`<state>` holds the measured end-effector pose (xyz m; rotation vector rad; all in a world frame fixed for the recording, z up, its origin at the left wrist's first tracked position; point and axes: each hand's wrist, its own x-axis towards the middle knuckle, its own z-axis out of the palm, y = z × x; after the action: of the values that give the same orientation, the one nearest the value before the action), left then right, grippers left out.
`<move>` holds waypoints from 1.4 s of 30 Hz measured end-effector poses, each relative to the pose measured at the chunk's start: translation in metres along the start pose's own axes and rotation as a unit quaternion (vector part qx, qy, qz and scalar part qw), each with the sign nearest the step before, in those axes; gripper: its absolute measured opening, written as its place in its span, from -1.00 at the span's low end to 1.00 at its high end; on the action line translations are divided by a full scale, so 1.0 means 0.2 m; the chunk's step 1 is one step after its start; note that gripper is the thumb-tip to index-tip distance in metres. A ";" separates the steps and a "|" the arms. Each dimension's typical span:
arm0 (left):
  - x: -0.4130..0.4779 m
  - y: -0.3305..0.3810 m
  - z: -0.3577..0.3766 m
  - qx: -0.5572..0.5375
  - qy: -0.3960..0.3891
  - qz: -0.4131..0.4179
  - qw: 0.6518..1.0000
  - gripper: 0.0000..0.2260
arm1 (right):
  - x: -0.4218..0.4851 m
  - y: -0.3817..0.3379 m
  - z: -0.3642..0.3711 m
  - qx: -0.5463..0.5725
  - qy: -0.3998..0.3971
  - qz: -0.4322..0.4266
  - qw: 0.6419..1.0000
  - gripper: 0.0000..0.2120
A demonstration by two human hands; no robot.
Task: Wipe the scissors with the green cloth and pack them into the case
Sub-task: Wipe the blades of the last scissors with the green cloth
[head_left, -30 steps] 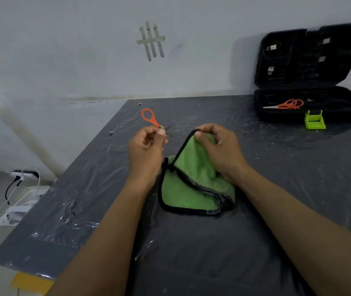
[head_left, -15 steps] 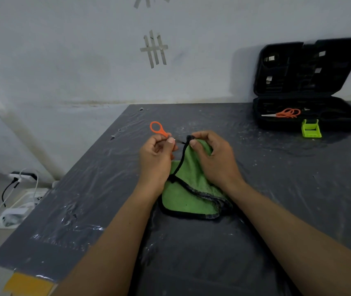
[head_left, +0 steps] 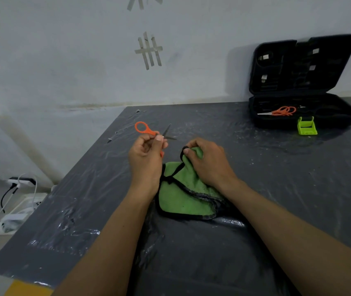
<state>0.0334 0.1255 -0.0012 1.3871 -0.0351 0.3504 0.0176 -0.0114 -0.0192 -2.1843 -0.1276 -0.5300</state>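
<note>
My left hand (head_left: 146,159) grips small orange-handled scissors (head_left: 143,128). One ring handle sticks up to the left and the two thin blades are spread apart, pointing right, free of the cloth. My right hand (head_left: 207,163) pinches the raised black-edged corner of the green cloth (head_left: 183,199), whose lower part lies folded on the table between my wrists. A black case (head_left: 302,112) stands open at the back right, its lid leaning on the wall. A second pair of orange scissors (head_left: 280,111) lies in its lower half.
A lime-green clip (head_left: 307,126) hangs at the case's front edge. The table (head_left: 277,189) is dark grey under wrinkled plastic film; its left edge drops to the floor, where a power strip and cables (head_left: 18,184) lie. Tape strips mark the wall.
The scissor blades have come out of the cloth and now stand spread open. My left hand has lifted the scissors slightly left; my right hand still holds the cloth corner.
</note>
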 end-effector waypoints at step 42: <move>-0.16 0.19 0.20 0.137 -0.077 -0.030 0.987 -0.77 | -0.01 -0.16 -0.19 0.317 0.062 0.196 0.926 -0.87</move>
<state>-0.0006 0.0851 0.0347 1.6830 -0.0733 0.2014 -0.0053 -0.0201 0.0235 -1.4822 0.1842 -0.3324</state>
